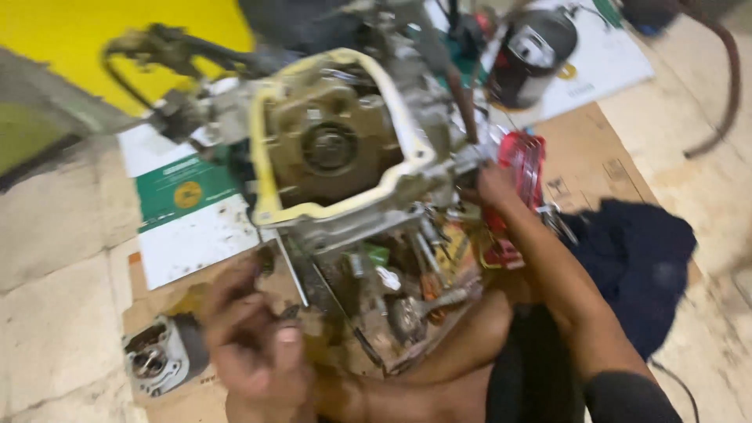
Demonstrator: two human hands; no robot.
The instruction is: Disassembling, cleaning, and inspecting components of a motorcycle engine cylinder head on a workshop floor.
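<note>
On the floor, over flattened cardboard (583,157), a grimy engine block (337,149) is seen tilted, its open side ringed by a pale yellowish gasket rim (270,157) and a round gear-like part visible inside. The right hand (492,188) is stretched forward to the block's right edge, just beside a red transparent-handled tool (523,160); whether its fingers are closed on anything cannot be told, since they are hidden and blurred. The left hand (254,341) is held low in the foreground, fingers loosely curled around what appears to be a small dark metal piece, though the blur leaves the grip uncertain. Below the block, a tray of mixed tools and greasy parts (407,290) is spread out. A metal cylinder part (157,356) lies to the left of the left hand. A dark blue cloth (638,258) is crumpled at the right.
</note>
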